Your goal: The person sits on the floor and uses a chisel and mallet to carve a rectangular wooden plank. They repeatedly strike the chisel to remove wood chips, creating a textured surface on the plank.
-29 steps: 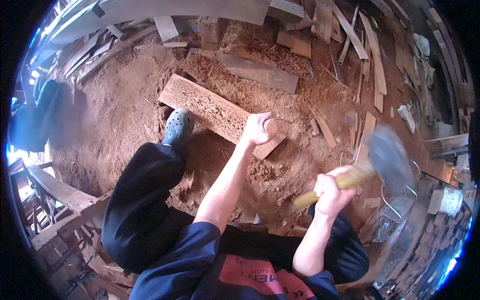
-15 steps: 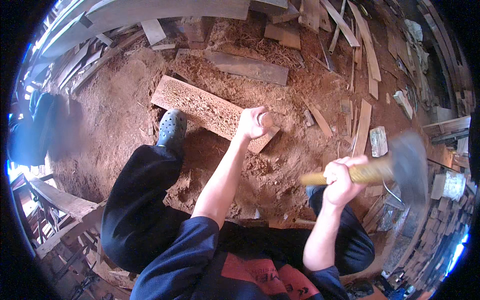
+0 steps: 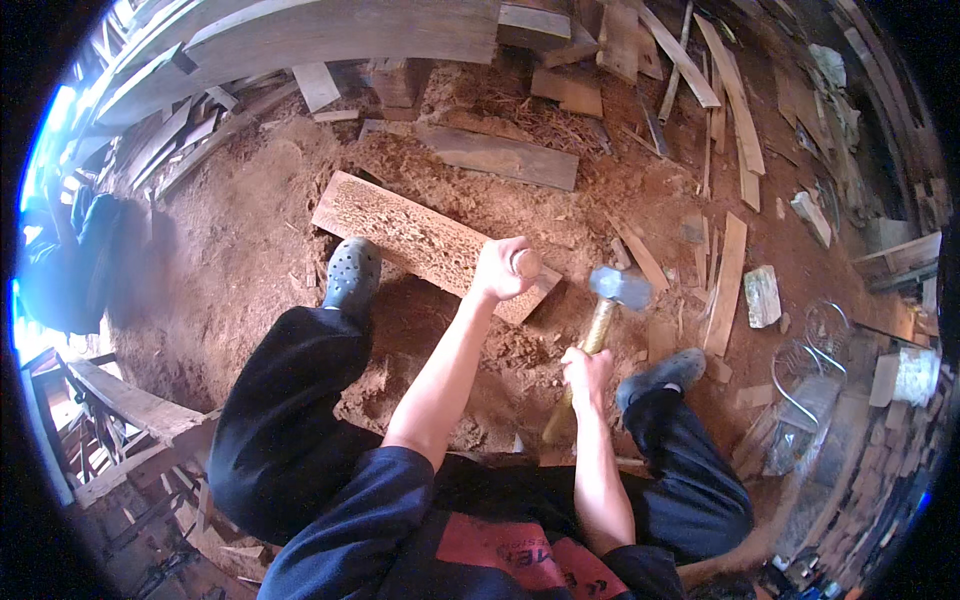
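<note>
A pale plank (image 3: pixel 405 232) lies at a slant on the reddish ground, its top pitted with many gouge marks. Over its right part, my left hand (image 3: pixel 497 270) is wrapped round what looks like a chisel (image 3: pixel 525 263); only the round wooden butt shows, and the blade is hidden under the fist. My right hand (image 3: pixel 588 376) grips the yellowish handle of a hammer (image 3: pixel 620 288). The grey metal head is raised to the right of the plank's end, apart from the chisel.
My left shoe (image 3: pixel 352 275) is against the plank's near edge; my right shoe (image 3: pixel 675 372) is farther right. A dark board (image 3: pixel 500 155) lies beyond the plank. Wood strips (image 3: pixel 725 285) and a bent wire piece (image 3: pixel 815 365) lie to the right. Blurred blue cloth (image 3: pixel 75 255) shows at far left.
The hammer has swung from the far right in toward the plank, its head now pointing away from me. My left hand keeps its hold on the chisel at nearly the same spot.
</note>
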A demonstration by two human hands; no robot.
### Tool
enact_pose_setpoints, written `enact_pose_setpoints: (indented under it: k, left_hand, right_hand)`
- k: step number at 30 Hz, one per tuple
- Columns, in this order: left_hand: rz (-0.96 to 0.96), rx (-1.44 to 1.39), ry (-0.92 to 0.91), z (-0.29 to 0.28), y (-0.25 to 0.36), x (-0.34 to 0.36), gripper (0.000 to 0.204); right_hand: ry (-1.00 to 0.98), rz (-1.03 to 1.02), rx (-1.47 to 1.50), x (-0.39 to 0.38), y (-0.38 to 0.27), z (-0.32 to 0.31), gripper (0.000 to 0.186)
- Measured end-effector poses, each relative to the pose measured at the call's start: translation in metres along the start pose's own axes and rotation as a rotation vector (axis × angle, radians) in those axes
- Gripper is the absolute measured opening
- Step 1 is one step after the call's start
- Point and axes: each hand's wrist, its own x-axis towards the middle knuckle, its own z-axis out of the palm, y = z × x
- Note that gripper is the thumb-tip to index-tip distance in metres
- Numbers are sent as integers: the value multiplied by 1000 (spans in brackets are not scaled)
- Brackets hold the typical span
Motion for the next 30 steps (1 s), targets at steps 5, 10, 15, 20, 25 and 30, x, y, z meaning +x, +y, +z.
enact_pose_setpoints:
  k: [5, 10, 15, 20, 25, 30]
  left_hand:
    - [160, 47, 60, -22, -28, 11, 18]
    - [-134, -302, 81, -48, -25, 17, 16]
    - [189, 41, 48, 15, -4, -7, 15]
    - [121, -222, 207, -16, -18, 7, 10]
    - [166, -34, 159, -19, -11, -8, 17]
    - [-39, -154, -10, 23, 96, -23, 27]
  right_hand:
    - [-80, 80, -530, 25, 56, 28, 28]
    - [-147, 1, -776, 12, 49, 35, 33]
    - [-284, 170, -483, 17, 53, 37, 20]
    - [-466, 164, -249, 12, 41, 35, 27]
    - [-371, 174, -381, -3, 16, 42, 34]
    - [-391, 239, -297, 14, 44, 37, 38]
